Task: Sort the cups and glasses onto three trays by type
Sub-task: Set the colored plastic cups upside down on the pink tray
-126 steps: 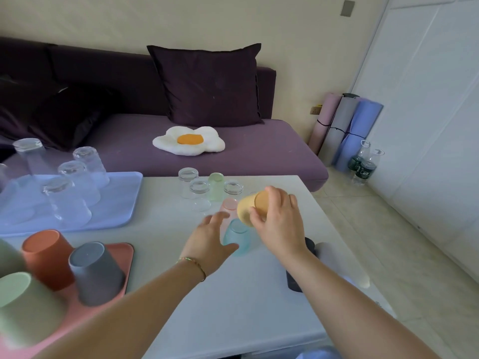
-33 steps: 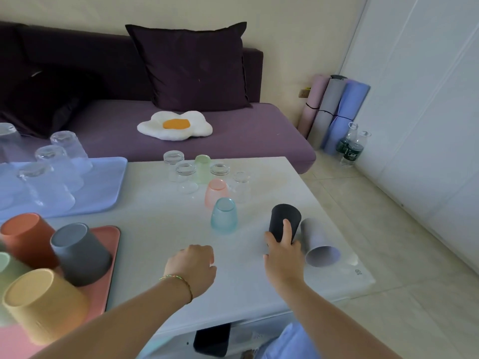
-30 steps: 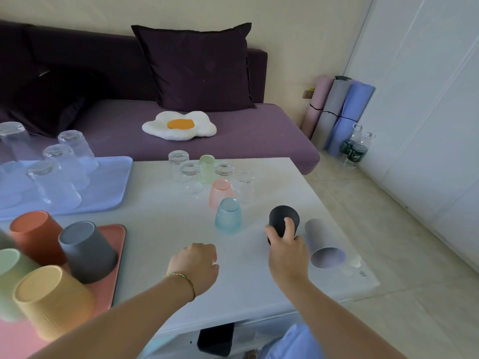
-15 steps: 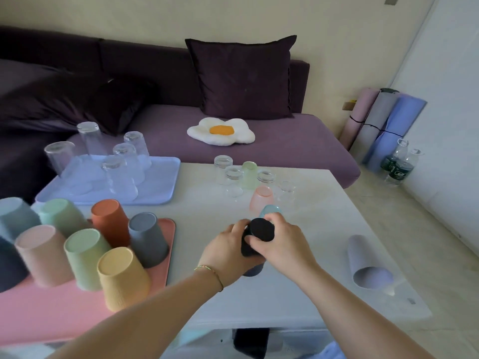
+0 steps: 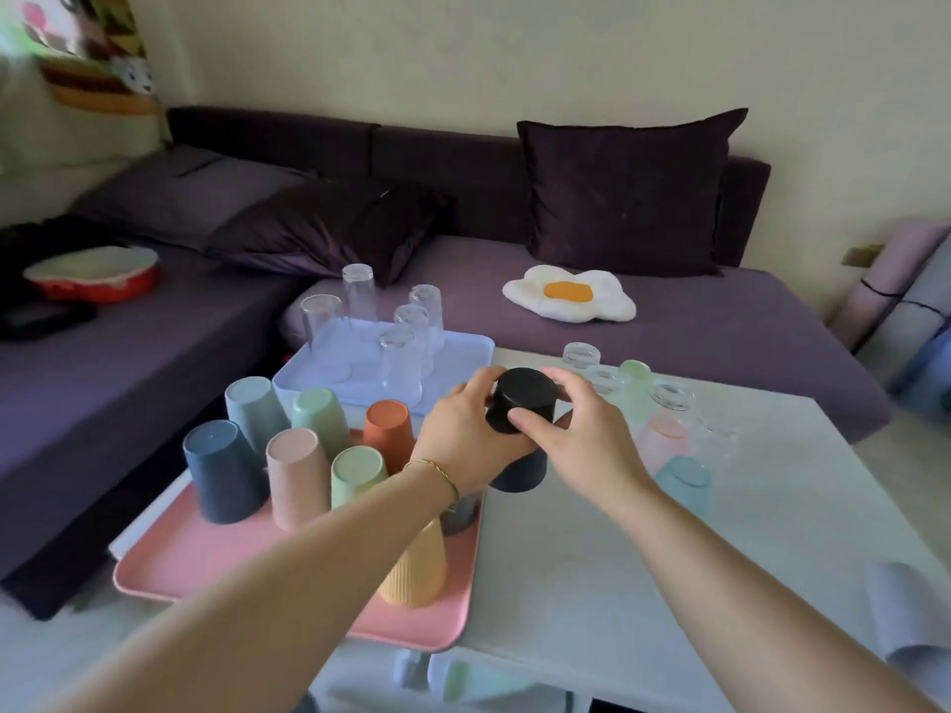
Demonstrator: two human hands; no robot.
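Note:
An upside-down black cup (image 5: 521, 403) hangs above the right edge of the pink tray (image 5: 206, 563), held between my left hand (image 5: 463, 434) and my right hand (image 5: 576, 434). Several coloured plastic cups stand upside down on that tray, among them a yellow ribbed cup (image 5: 417, 568) and a dark blue cup (image 5: 221, 470). The blue tray (image 5: 463, 352) behind it carries several clear tall glasses (image 5: 399, 367). Small glasses, clear and tinted, stand on the white table (image 5: 592, 558): a pink one (image 5: 661, 442), a blue one (image 5: 684, 481), a green one (image 5: 635, 375).
A lilac cup (image 5: 905, 614) lies on its side near the table's right front corner. A purple sofa with dark cushions and an egg-shaped pillow (image 5: 568, 293) runs behind the table. Rolled mats lean at the far right. A red-rimmed bowl (image 5: 92, 272) sits on the sofa's left part.
My right hand picked the black cup off the table on the right. Both hands now carry it leftward to the pink tray's edge. The view has swung left.

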